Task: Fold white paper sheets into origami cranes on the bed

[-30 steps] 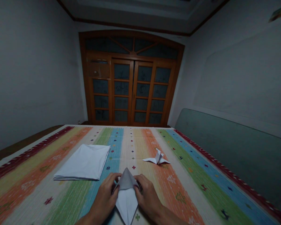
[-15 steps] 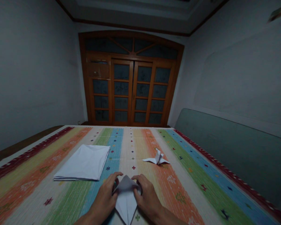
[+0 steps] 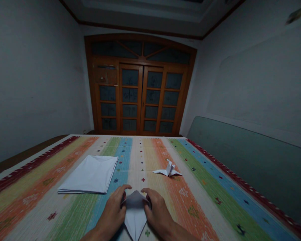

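Note:
A white sheet of folded origami paper point(image 3: 135, 216) lies on the tablecloth close to me, its narrow point toward me and its far flap raised and shaded. My left hand point(image 3: 114, 208) grips its left edge between thumb and fingers. On the opposite edge, my right hand point(image 3: 156, 208) pinches the paper the same way, thumb on the near face. Beyond my right hand stands a finished-looking white paper crane point(image 3: 169, 169), wings spread. To the far left of my left hand is a stack of white paper point(image 3: 90, 174).
A striped, patterned tablecloth point(image 3: 203, 201) covers the table. Along the right side runs a pale green panel point(image 3: 230, 144). Wooden glass-paned doors point(image 3: 142, 97) close off the far wall, with plain walls on both sides.
The folded paper's far tip has dropped a little and its flap bows more between my hands. Both hands stay nearly in place. The crane and the stack have not moved.

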`<state>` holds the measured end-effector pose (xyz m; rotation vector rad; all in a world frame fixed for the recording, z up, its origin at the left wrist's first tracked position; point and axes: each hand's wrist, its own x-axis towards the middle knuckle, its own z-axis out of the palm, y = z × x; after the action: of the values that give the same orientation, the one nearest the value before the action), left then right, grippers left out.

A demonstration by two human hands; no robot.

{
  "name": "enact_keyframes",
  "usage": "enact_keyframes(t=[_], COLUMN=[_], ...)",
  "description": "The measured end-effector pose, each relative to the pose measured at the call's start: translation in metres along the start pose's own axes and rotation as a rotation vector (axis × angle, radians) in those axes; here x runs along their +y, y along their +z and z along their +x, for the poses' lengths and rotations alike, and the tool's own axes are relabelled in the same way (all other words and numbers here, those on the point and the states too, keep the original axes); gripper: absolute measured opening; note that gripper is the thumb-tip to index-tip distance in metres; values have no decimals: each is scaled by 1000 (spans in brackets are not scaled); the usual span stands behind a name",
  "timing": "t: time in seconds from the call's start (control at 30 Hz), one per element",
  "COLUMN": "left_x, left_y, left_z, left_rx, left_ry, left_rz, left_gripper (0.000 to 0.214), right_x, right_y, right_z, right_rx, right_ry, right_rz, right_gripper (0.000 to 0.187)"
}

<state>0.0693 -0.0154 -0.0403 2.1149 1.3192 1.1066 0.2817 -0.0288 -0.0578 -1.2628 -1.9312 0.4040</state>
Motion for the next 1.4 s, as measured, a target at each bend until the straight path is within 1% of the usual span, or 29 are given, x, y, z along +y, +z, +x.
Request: enact_keyframes(t=[0.17,0.33,0.43,0.5,0.73,0.8,0.9,1.0,1.07,1.13,1.27,1.4], left_x=[5,13,14,13,17,18,17,13,10,8,4,5], left_y=[2,3,3,3,-1,-1,0,1,2,3,3,-3], left_z=[-1,-2,-2,-2,-1,0,-1,-4,-5,-5,-2,-1], left_rx=[1,-7,15,24,43,39,30,-14,-28,-15,-19,-50], left_ry=[17,37,37,35,6,-1,-57,-139,-180,-206,-212,-185], left_rz=[25,31,34,26,-44,-95,-178,-276,-327,-341,-272,-88], left_gripper=[62,61,65,65,47,46,53,57,58,59,67,69], right_x=[-3,-2,-3,-3,-3,-4,-6,-8,-8,-8,-7,-9], right_y=[1,3,3,2,0,0,-1,-3,-4,-6,-7,-9], right_z=[-2,-3,-2,-3,-4,-4,-4,-5,-5,-5,-5,-4], right_rx=[8,7,-19,-42,-50,-51,-55,-52,-49,-57,-46,-66], right_ry=[-30,-115,-137,-141,-152,-162,-157,-131,-122,-128,-143,-139], right_rz=[23,49,66,70,82,102,123,129,138,150,142,123], right_gripper=[69,62,58,59,69,71,71,69,66,61,57,59])
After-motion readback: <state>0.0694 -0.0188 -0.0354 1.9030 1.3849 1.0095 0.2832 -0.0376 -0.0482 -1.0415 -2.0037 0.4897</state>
